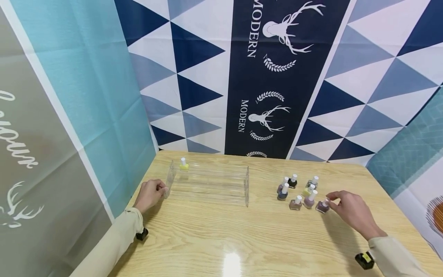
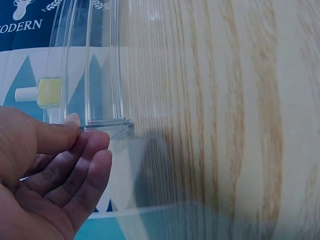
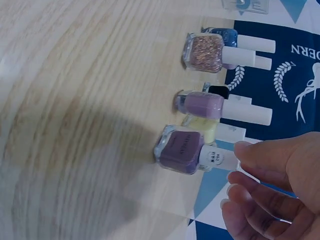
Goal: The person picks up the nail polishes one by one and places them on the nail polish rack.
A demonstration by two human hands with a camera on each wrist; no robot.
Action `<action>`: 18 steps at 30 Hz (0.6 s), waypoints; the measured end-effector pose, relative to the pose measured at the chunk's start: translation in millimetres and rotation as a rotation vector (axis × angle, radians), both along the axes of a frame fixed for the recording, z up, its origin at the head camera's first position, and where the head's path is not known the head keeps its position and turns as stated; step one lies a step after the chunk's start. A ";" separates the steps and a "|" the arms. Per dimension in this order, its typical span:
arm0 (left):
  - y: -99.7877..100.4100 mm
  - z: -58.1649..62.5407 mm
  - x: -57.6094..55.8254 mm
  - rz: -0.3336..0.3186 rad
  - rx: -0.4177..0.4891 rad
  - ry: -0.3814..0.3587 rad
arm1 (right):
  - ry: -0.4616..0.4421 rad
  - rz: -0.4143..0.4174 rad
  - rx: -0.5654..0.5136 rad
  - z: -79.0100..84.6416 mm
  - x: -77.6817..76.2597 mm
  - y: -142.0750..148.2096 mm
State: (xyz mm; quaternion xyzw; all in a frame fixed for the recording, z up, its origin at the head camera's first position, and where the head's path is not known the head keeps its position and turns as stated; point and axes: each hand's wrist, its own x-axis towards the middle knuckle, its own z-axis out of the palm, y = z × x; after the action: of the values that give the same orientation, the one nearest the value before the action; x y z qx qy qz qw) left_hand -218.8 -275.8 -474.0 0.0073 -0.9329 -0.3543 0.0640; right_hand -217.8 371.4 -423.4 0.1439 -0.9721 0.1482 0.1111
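My left hand (image 1: 150, 194) pinches the near left end of a clear acrylic rack (image 1: 211, 189), thumb and fingertips on its side panel in the left wrist view. One yellow nail polish bottle (image 2: 50, 92) with a white cap stands on the rack's back tier at the left. Far to the right, my right hand (image 1: 353, 211) pinches the white cap of a dark purple nail polish bottle (image 3: 181, 151) between thumb and fingers. This bottle is at the front right of a group of polishes; a lilac polish (image 3: 204, 105) stands beside it.
The group also holds a glittery polish (image 1: 295, 204), a blue polish (image 1: 282, 195), a black polish (image 1: 292, 182) and a second yellow polish (image 1: 306, 192). A patterned curtain (image 1: 194, 77) hangs behind the wooden table (image 1: 207, 238).
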 end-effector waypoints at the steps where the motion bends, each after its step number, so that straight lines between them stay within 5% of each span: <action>1: 0.1 -0.5 -0.2 0.000 0.002 0.000 | -0.002 -0.004 0.001 -1.2 -0.2 0.7; 18: -1.2 -1.8 -2.7 0.004 0.011 -0.004 | -0.042 -0.057 -0.031 -13.6 -6.0 4.7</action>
State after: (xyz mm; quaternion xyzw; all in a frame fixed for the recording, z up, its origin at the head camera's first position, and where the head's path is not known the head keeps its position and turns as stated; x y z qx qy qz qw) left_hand -221.5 -277.1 -475.8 0.0105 -0.9310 -0.3595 0.0627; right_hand -223.8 376.1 -437.1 0.1112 -0.9755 0.1630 0.0971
